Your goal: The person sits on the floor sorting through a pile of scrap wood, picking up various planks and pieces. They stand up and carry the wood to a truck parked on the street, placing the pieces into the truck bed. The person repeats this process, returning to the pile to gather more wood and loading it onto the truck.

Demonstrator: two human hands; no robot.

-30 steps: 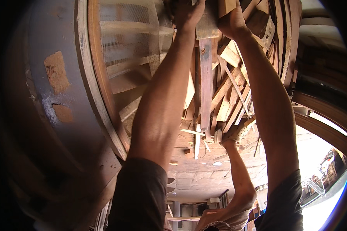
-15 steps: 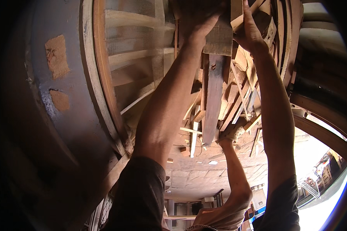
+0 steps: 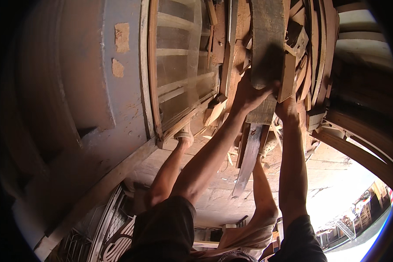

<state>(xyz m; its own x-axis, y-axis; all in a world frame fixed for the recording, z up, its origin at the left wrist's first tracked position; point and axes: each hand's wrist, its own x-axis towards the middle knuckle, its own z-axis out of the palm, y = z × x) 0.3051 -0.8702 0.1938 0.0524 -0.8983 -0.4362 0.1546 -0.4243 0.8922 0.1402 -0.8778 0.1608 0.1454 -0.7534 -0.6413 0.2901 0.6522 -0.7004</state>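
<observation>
A wide, worn wooden plank (image 3: 268, 37) runs away from me over a stack of timber. My left hand (image 3: 253, 94) is at its left edge near the close end, the thumb stretched across the top and the other fingers partly hidden at the edge. My right hand (image 3: 288, 109) grips a short, pale wood block (image 3: 286, 78) standing against the plank's right side; most of its fingers are hidden behind the block. The left thumb reaches close to this block. Beneath the plank, a narrow dark board (image 3: 251, 157) sticks out toward me.
Loose boards and offcuts (image 3: 301, 65) crowd the right side. A framed mesh panel (image 3: 177, 65) and a grey panel with torn patches (image 3: 124, 87) stand at left. My sandalled feet are on either side of the dark board, on the tiled floor (image 3: 214, 179).
The view has shifted, bringing both hands and more of the plank lower in the picture. My left thumb now shows across the plank. A second foot has come into sight at left.
</observation>
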